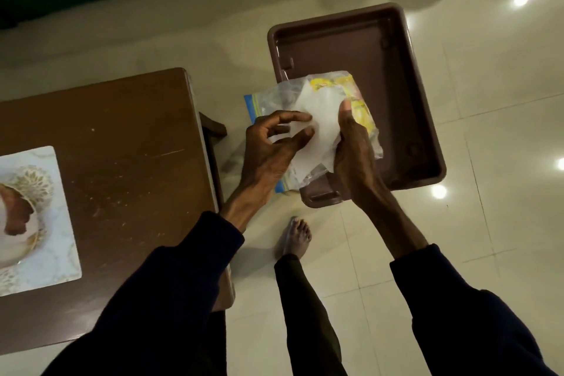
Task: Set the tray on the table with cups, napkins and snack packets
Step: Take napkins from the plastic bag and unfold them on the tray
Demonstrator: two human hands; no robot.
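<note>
a clear bag (317,131) of napkins is pinched by the right hand (354,149) over the tray (393,76). the left hand (271,146) is held open against it. light, limp, likely slippery; best gripped at an edge.

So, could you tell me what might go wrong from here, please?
1. The clear zip-top plastic bag is held over the edge of the brown plastic tray; the yellow snack packets might slip onto the tiled floor.
2. The right hand pinches a thin white napkin; it could tear.

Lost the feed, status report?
Right hand grips white napkins; left hand open at clear zip bag. Brown plastic tray on floor. Wooden table unobstructed.
</note>
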